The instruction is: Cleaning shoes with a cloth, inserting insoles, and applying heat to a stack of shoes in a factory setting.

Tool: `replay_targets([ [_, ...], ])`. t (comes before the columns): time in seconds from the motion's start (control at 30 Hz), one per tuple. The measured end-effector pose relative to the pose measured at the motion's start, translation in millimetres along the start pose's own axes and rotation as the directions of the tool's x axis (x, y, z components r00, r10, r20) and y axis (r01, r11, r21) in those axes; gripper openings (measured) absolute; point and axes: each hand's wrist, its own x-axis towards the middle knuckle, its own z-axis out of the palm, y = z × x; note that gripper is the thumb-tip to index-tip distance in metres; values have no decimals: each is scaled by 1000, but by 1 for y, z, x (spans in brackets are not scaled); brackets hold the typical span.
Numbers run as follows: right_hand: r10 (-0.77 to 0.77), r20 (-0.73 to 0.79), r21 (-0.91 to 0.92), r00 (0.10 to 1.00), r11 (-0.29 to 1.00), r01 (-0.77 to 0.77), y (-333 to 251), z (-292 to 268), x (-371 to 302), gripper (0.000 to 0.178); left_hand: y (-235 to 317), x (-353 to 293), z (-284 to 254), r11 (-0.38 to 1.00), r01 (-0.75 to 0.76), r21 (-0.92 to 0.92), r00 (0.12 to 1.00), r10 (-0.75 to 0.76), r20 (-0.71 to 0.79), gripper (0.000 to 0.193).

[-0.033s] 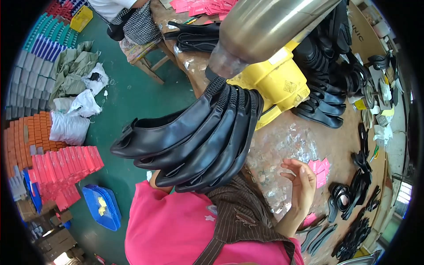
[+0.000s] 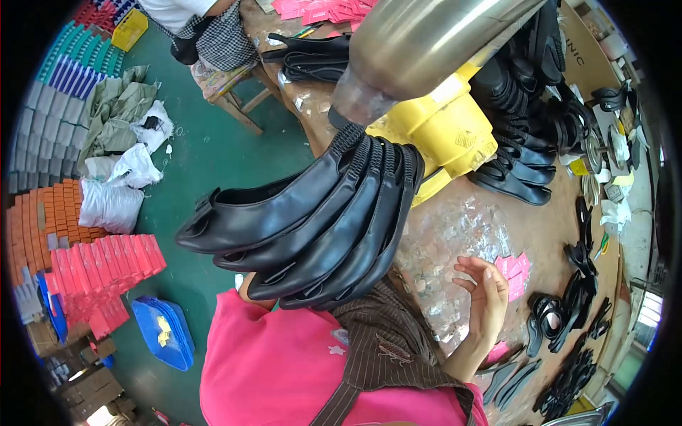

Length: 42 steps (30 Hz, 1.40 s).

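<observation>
A stack of black flat shoes, nested together with gathered elastic at their heels, hangs in front of my body. Their heel ends lie just below the dark tip of a large metal cylinder. My left forearm passes behind the stack, and the shoes hide my left hand and its fingers. Over the worktable, my right hand is open, its fingers loosely curled and apart, holding nothing. Pink cards lie beside it.
A yellow machine housing stands beyond the shoes, with more black shoes to its right. Straps and insoles line the table's right side. A co-worker sits far left. Pink stacks and a blue tray stand on the floor.
</observation>
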Motion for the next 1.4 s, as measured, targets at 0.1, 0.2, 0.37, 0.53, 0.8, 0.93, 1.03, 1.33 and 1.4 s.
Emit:
replay_targets([
  [0.1,-2,-99,23,995,1000,4,5,-14,-4,33,2,4,1,1000,-2,2,1000,2,-22,85],
  [0.2,-2,-109,39,994,999,6,7,-20,-2,32,10,8,2,1000,-18,9,999,19,-45,84],
  [0.37,-60,-184,62,981,995,72,8,-32,1,33,25,6,-4,996,-89,3,990,88,-106,81],
  [0.53,-74,-237,103,969,990,101,11,-34,3,33,39,3,-14,989,-145,-2,976,143,-166,79],
  [0.8,-95,-219,76,971,991,114,8,-32,0,34,50,27,-17,982,-185,-38,966,174,-193,75],
  [0.93,-99,-267,87,959,988,126,8,-30,-1,33,57,36,-18,975,-214,-51,957,199,-211,74],
  [1.03,-96,-249,84,964,989,120,7,-30,-2,32,66,42,-16,969,-241,-52,949,224,-221,73],
  [1.33,-85,-274,87,958,990,113,12,-34,0,32,102,62,-5,952,-305,-16,922,291,-256,69],
  [1.4,-87,-263,76,961,991,110,12,-33,2,32,106,71,3,951,-309,-12,921,296,-253,68],
])
